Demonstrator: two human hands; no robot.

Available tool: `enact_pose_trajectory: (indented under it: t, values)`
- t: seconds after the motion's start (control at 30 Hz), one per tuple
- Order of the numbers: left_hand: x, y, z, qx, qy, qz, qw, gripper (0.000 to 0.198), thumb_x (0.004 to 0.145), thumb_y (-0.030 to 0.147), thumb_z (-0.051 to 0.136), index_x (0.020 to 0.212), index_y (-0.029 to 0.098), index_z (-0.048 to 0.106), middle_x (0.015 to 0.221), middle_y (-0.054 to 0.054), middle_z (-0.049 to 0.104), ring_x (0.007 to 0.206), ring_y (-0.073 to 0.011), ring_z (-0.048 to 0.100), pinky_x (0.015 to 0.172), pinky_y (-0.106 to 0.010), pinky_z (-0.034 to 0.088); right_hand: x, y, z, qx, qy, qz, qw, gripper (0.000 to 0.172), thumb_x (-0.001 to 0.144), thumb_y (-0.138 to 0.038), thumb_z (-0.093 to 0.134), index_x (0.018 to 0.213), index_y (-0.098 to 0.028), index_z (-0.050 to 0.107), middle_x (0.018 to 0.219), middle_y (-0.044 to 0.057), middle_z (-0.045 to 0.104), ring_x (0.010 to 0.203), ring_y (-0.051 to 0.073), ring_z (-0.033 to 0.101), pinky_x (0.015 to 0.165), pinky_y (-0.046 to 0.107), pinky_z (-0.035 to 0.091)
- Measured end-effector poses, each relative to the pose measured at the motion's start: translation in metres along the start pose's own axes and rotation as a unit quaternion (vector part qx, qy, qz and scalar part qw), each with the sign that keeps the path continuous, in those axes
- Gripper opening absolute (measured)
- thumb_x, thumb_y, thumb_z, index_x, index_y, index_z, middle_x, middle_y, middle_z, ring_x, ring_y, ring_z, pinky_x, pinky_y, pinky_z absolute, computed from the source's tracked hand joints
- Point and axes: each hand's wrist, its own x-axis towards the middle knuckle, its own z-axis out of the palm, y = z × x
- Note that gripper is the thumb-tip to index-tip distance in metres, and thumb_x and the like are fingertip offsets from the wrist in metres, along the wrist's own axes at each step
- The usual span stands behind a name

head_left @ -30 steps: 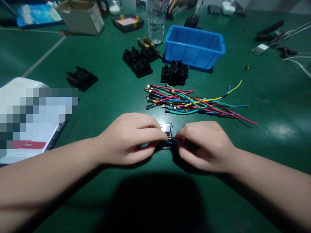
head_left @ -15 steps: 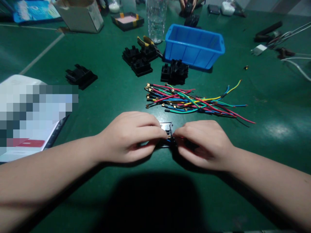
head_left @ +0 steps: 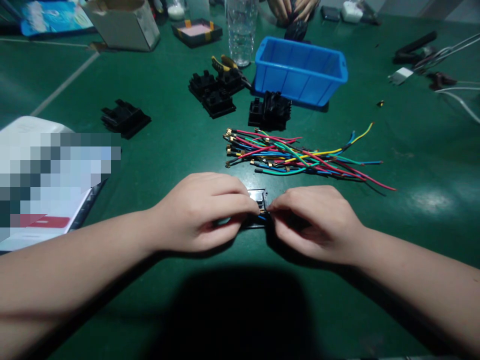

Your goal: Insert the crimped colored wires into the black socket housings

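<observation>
A small black plastic socket housing (head_left: 258,194) lies on the green table between my hands, partly covered by my fingers. My left hand (head_left: 208,210) is closed on its left side, fingertips at a brass-coloured terminal (head_left: 262,211) inside. A short bit of blue wire (head_left: 262,218) shows beside the terminal. My right hand (head_left: 315,220) is pinched at the housing's right edge; what its fingertips hold is hidden. Just beyond my hands lies a loose bundle of red, blue, green and yellow wires (head_left: 300,155) with brass terminals at their left ends.
Several black housings (head_left: 215,92) sit beyond the wires, with yellow-handled pliers (head_left: 227,64) behind them. A blue bin (head_left: 300,75) and a clear bottle (head_left: 241,35) stand farther back. Another person's hands (head_left: 294,10) work at the far edge. A laptop-like device (head_left: 48,220) lies at left.
My right hand has shifted very slightly at the housing's edge; my left hand holds its place. The other person's hands have come further into view at the top.
</observation>
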Motion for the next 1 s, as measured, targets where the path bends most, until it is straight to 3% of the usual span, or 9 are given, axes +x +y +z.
enact_pose_trajectory:
  t: [1.0]
  values:
    - [0.0003,0.0005,-0.0011,0.012,-0.004,0.004,1.000,0.020,0.085,0.012,0.054,0.101,0.017,0.065,0.092,-0.007,0.071,0.078,-0.0145,0.066,0.069,-0.024,0.051,0.0000,-0.0008,-0.0002,-0.014,0.002,0.001,1.000,0.007,0.086,-0.014,0.052,0.086,-0.018,0.058,0.069,0.001,0.063,0.058,0.013,0.056,0.055,0.026,0.041]
